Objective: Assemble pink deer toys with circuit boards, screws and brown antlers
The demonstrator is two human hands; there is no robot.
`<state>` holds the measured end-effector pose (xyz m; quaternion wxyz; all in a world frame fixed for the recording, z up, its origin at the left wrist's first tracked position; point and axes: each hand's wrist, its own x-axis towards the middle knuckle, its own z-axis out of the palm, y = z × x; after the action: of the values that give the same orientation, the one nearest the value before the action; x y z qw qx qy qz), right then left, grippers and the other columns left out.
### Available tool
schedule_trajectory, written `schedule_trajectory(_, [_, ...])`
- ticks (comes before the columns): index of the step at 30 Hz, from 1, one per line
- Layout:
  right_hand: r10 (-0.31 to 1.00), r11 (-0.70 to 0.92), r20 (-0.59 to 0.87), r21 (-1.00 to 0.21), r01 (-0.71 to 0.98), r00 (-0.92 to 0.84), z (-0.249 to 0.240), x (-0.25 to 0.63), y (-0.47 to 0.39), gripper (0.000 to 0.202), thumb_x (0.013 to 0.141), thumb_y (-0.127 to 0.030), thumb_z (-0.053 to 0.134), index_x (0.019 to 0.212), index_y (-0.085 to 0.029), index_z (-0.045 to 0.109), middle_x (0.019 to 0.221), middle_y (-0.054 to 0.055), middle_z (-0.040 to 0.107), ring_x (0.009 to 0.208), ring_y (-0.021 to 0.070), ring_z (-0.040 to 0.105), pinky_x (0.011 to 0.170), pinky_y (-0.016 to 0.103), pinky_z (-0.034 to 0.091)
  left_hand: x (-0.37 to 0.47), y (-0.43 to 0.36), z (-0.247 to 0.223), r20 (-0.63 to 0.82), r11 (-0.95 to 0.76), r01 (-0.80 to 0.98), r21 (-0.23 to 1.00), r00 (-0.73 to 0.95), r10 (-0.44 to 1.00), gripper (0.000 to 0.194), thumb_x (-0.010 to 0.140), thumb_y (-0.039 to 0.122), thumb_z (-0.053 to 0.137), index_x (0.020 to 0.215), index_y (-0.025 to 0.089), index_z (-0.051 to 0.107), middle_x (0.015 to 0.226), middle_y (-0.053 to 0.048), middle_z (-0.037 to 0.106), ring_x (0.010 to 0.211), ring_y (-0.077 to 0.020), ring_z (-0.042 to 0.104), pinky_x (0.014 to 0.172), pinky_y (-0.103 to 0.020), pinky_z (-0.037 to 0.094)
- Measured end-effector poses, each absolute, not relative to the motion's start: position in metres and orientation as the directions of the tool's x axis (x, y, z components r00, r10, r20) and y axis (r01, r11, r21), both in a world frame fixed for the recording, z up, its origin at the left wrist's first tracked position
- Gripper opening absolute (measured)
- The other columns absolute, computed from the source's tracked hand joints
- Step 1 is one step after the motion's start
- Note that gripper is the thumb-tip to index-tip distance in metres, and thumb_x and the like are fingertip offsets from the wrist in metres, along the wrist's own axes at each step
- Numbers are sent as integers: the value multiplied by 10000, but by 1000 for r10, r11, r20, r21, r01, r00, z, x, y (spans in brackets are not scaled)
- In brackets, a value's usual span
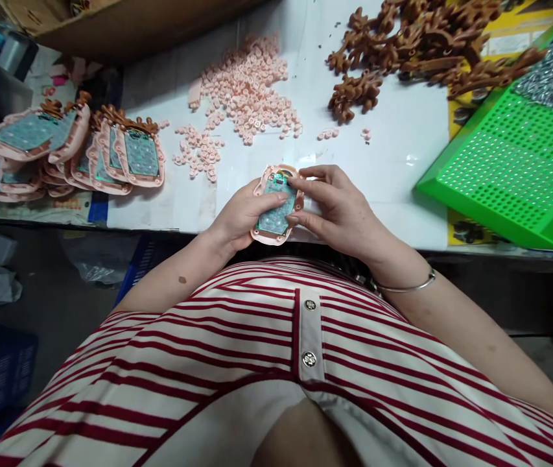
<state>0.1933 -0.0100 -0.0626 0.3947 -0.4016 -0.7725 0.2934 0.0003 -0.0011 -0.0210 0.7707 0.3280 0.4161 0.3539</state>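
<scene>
Apparently midway: left grip [240, 217] clasps pink shell [271, 240], circuit board [272, 220] inside; right grip [341, 211] half-curled, hold unclear; board-fitted shells [94, 165] piled left; small pink parts [249, 91] loose, far.

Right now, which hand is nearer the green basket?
Right. The right hand is apart from the green basket, on its left; the left hand is farther left.

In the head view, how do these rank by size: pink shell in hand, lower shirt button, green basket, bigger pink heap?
1. Green basket, partly cropped
2. Bigger pink heap
3. Pink shell
4. Lower shirt button
</scene>
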Motion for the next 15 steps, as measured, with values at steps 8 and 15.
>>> schedule_trajectory(8, [881,459,332,-771,441,-336,-59,192,-16,543,884,-653,643,1312,-320,668,1346,112,585,1260,317,581,1080,557,501,1,-2,-19,-424,532,-239,812,385,820,448,699,200,758,1114,156,595,914,-40,735,775,-171,684,726,-278,526])
schedule_trajectory(15, [875,439,253,-774,456,-413,-51,192,-17,878,737,-796,694,1458,-321,538,1451,129,494,1351,379,516,1139,600,460,1,-2,-23,-432,525,-248,814,346,833,458,719,249,790,1138,169,624,902,-30,721,801,-196,706,818,-346,559])
